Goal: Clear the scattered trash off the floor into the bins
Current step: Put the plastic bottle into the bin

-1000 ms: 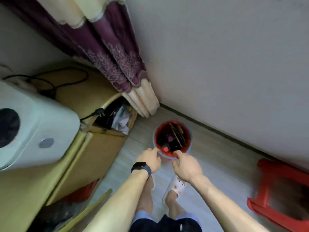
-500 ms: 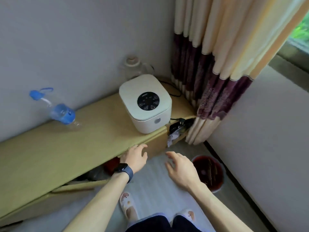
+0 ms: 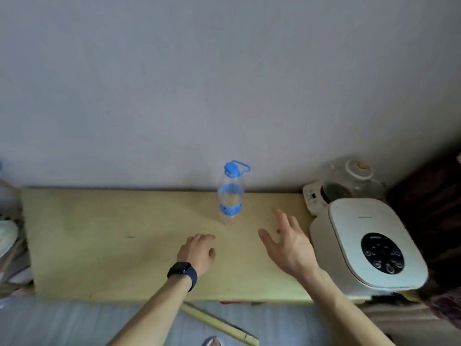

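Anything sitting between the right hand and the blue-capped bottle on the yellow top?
Nothing. In the head view, only a bare stretch of the yellow top separates the right hand from the bottle, which stands upright and untouched.

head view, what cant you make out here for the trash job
Head view only:
- Bins: none in frame.
- Floor: only a strip shows below the table; trash there cannot be judged.
- Clutter at the left edge: cut off, blurred.
- Kettle: blurred, partly behind the cooker.
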